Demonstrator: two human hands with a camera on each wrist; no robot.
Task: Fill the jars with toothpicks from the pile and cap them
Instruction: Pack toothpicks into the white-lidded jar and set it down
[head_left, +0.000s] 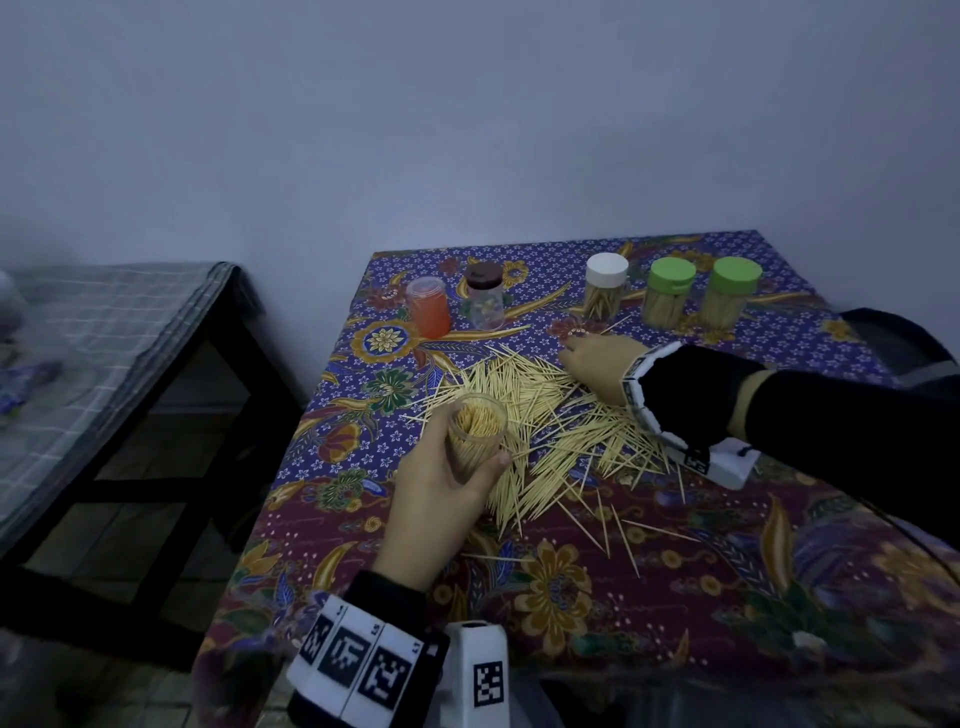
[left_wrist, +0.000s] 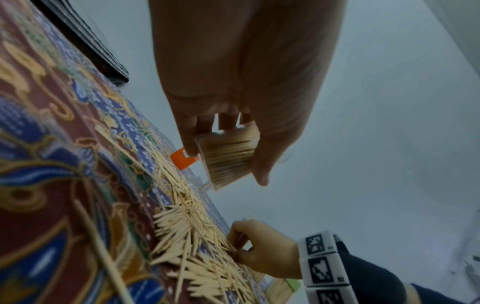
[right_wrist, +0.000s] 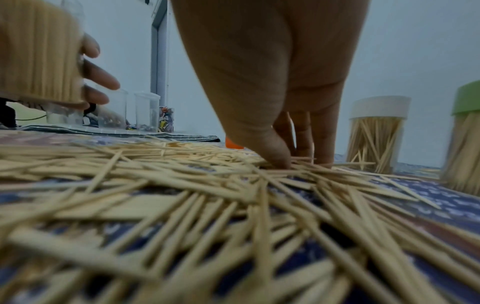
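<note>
My left hand (head_left: 447, 483) grips a clear uncapped jar (head_left: 477, 423) packed with upright toothpicks, held just above the near left side of the toothpick pile (head_left: 545, 431). In the left wrist view the jar (left_wrist: 228, 160) sits between thumb and fingers. My right hand (head_left: 592, 364) is down on the far edge of the pile. Its thumb and fingers (right_wrist: 283, 160) close together on a few toothpicks there. Three capped jars filled with toothpicks stand at the back right: one white-capped (head_left: 605, 286) and two green-capped (head_left: 670, 293) (head_left: 730, 291).
An orange jar (head_left: 428, 306) and a brown-lidded jar (head_left: 484, 296) stand at the back left of the patterned tablecloth (head_left: 571, 597). Loose toothpicks lie scattered toward the near side. A low bench with a checked cloth (head_left: 104, 338) stands to the left of the table.
</note>
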